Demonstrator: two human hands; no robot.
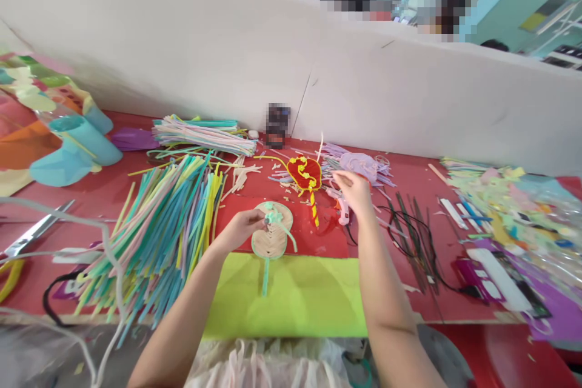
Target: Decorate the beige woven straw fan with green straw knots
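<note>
My left hand (242, 228) is closed at the left side of a beige fan-shaped piece (271, 241) with a mint-green edge and handle. Its fingertips meet at a mint-green flower-like part (273, 214) on that piece. A curved green strip hangs down on the right of the flower. Farther right, my right hand (351, 187) is raised with thumb and fingers drawn together; whatever lies between them is too small to tell. It is just above a pink and white glue gun (343, 208) and right of a red fan (304, 173) with yellow trim and twisted handle.
Pipe cleaners (159, 224) pile up on the left, near scissors (39, 233) and a white cable (113, 254). A lime-green sheet (291, 309) covers the front. Dark sticks (416, 242), a black cord, a power strip (500, 279) and plastic bags (545, 236) lie right. A white partition (386, 91) stands behind.
</note>
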